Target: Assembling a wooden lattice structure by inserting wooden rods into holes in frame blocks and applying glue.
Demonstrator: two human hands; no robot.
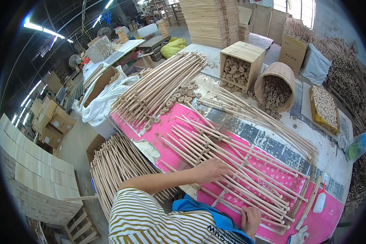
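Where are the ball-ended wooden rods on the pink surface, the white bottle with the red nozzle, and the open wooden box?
Ball-ended rods [220, 153], head view: on their shafts, mid-bunch.
White bottle [319, 202], head view: on its body.
Wooden box [244, 49], head view: on its top panel.

Ahead of me on the right, daylight glared through a barred window [303, 8], and a pale bluish wall [343, 20] curved down beside it. To my left, lit fluorescent tubes [33, 26] hung in rows beneath a dark ceiling [65, 14]. A long white-topped table [131, 44] stood farther back, with wooden shelving [156, 7] beyond it. Over there I saw what was probably a floor fan [105, 32], though the dimness blurred it. Grey concrete floor [79, 150] stretched past cardboard cartons [61, 120], and a slatted wooden pallet [78, 223] sat low on my left.
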